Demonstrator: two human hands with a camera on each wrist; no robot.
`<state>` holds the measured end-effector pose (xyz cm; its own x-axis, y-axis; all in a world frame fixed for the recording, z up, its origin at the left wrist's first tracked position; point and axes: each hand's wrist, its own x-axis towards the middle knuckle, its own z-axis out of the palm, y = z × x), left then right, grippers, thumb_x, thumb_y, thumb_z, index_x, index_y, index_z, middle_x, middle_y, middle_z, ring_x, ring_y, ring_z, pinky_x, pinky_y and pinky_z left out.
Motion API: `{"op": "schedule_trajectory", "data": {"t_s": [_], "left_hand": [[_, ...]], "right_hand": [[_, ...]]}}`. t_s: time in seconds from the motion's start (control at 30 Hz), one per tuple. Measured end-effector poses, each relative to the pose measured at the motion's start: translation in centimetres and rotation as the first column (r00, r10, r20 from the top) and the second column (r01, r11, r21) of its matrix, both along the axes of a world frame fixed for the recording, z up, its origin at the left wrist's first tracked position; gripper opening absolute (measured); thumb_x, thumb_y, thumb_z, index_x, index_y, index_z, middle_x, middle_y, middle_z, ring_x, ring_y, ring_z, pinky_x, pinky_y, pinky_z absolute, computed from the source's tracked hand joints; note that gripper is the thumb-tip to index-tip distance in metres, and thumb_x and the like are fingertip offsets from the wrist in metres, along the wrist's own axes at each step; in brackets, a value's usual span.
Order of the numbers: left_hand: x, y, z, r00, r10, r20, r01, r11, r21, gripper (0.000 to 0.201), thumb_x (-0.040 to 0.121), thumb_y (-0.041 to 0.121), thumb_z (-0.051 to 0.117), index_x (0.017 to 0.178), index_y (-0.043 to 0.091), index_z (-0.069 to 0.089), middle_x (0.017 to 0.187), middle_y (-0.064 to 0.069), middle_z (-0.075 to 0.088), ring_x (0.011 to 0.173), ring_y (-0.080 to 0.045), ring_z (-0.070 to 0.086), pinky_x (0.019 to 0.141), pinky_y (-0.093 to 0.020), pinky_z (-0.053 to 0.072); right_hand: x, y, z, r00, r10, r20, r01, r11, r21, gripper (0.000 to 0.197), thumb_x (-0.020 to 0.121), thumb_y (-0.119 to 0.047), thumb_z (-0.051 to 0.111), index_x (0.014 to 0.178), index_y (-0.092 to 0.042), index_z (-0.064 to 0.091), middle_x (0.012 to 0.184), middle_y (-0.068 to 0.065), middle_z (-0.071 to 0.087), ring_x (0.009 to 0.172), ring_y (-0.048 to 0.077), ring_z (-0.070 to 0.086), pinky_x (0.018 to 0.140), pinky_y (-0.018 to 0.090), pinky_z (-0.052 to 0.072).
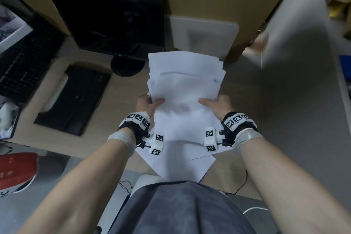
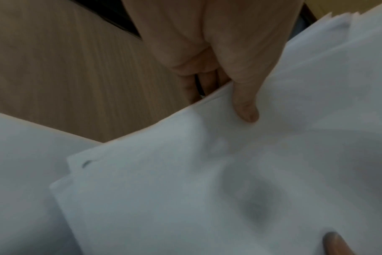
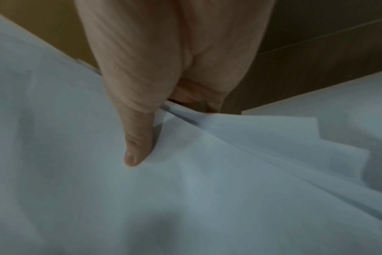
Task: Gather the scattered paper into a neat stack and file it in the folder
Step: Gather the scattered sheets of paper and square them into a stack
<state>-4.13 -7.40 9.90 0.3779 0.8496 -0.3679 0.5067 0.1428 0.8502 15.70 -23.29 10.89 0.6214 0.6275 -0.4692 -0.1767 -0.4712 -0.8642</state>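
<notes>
Head view shows the gathering largely done but not tidy: both hands hold a sheaf (image 1: 185, 99) of white paper above the desk (image 1: 121, 89), its far edges fanned and uneven toward 12 o'clock. At least two more sheets (image 1: 182, 161) lie flat on the desk under the wrists, toward 6 o'clock, skewed and overlapping, so they are not yet in the bundle. The black folder (image 1: 73, 99) lies shut, as far as I can tell, at 9 o'clock from the sheaf, well apart from it, so filing has not begun. What is left, I judge: pick up the loose sheets, square the edges, open the folder and slip the stack in. The left hand (image 1: 146, 103) grasps the sheaf's left edge; its wrist view shows the thumb (image 2: 244, 107) pressed on top and fingers curled beneath. The right hand (image 1: 218, 105) grasps the right edge the same way, thumb (image 3: 137, 143) on top, fingers tucked under, with several stepped sheet corners showing at 3 o'clock of the thumb in the right wrist view. The sheaf runs from between the hands away toward 12 o'clock, its far end near a dark monitor (image 1: 112, 19) and a pale tray (image 1: 204, 34); the paper sags and buckles between the thumbs
</notes>
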Motion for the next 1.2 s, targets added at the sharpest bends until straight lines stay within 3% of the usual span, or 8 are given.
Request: {"op": "schedule_trajectory", "data": {"t_s": [0.1,0.17,0.27,0.4,0.6,0.9,1.03,1.2], "left_hand": [[0.9,-0.1,1.3,0.997,0.038,0.073,-0.038,0.999,0.004,0.020,0.082,0.012,0.076,0.100,0.005,0.071,0.078,0.008,0.068,0.063,0.006,0.064,0.055,-0.003,0.045],[1.8,0.1,2.1,0.987,0.087,0.136,-0.090,0.996,0.011,0.019,0.080,0.015,0.077,0.096,0.005,0.073,0.081,0.005,0.071,0.067,0.005,0.067,0.063,-0.009,0.049],[3.4,0.6,3.4,0.972,0.149,0.184,-0.163,0.985,0.060,0.021,0.077,0.023,0.080,0.092,0.009,0.075,0.082,0.005,0.074,0.077,-0.006,0.069,0.072,-0.019,0.053],[4.1,1.1,3.3,0.971,0.154,0.184,-0.173,0.981,0.090,0.025,0.077,0.026,0.081,0.088,0.005,0.072,0.078,0.002,0.072,0.075,-0.013,0.068,0.071,-0.025,0.053],[2.4,-0.7,0.6,0.997,0.071,0.007,-0.071,0.996,0.046,0.015,0.075,0.019,0.079,0.086,0.015,0.070,0.079,0.001,0.070,0.075,-0.018,0.068,0.068,-0.024,0.053],[1.8,-0.2,-0.1,0.999,-0.002,-0.051,-0.003,0.996,-0.093,0.049,0.065,0.011,0.087,0.108,0.006,0.064,0.096,-0.001,0.070,0.088,-0.019,0.067,0.080,-0.028,0.050],[1.9,0.0,-0.1,0.999,0.015,-0.034,-0.018,0.995,-0.095,0.057,0.065,0.007,0.086,0.117,0.006,0.061,0.105,-0.005,0.070,0.094,-0.023,0.066,0.082,-0.029,0.050],[2.4,0.2,-0.1,1.000,-0.008,0.012,0.009,0.995,-0.101,0.056,0.067,0.000,0.084,0.116,0.008,0.059,0.105,-0.004,0.067,0.096,-0.022,0.064,0.070,-0.021,0.049]], "right_hand": [[0.0,0.4,0.9,0.995,-0.098,0.006,0.097,0.990,0.101,0.013,0.082,-0.007,0.078,0.091,-0.009,0.069,0.083,-0.005,0.069,0.058,-0.011,0.064,0.058,0.003,0.046],[0.3,0.8,1.6,0.986,-0.165,-0.003,0.163,0.971,0.174,0.029,0.080,-0.009,0.081,0.106,-0.005,0.067,0.089,-0.003,0.071,0.068,-0.008,0.067,0.062,0.004,0.048],[0.6,1.7,3.5,0.972,-0.232,-0.034,0.234,0.945,0.229,0.025,0.079,-0.010,0.081,0.100,-0.014,0.069,0.095,-0.001,0.074,0.081,0.004,0.071,0.073,0.012,0.053],[1.2,2.6,4.4,0.976,-0.215,-0.036,0.217,0.940,0.262,0.023,0.078,-0.006,0.081,0.100,-0.004,0.074,0.100,0.010,0.076,0.093,0.022,0.073,0.082,0.027,0.058],[0.2,1.6,1.7,0.968,-0.236,-0.091,0.246,0.960,0.131,0.024,0.071,-0.003,0.084,0.085,-0.014,0.069,0.087,-0.001,0.074,0.077,0.010,0.071,0.074,0.023,0.054],[0.7,0.6,-1.5,0.994,-0.077,-0.081,0.069,0.993,-0.094,0.072,0.062,-0.021,0.092,0.123,-0.006,0.058,0.113,0.003,0.068,0.106,0.019,0.064,0.087,0.028,0.046],[1.1,1.0,-1.2,0.992,-0.100,-0.073,0.093,0.991,-0.093,0.027,0.079,-0.001,0.077,0.092,-0.012,0.056,0.084,-0.008,0.060,0.082,0.012,0.061,0.075,0.021,0.043],[1.9,1.4,-2.5,0.992,-0.126,0.028,0.129,0.975,-0.180,0.014,0.084,-0.001,0.061,0.096,-0.008,0.061,0.079,-0.001,0.058,0.083,0.021,0.057,0.077,0.026,0.041]]}}
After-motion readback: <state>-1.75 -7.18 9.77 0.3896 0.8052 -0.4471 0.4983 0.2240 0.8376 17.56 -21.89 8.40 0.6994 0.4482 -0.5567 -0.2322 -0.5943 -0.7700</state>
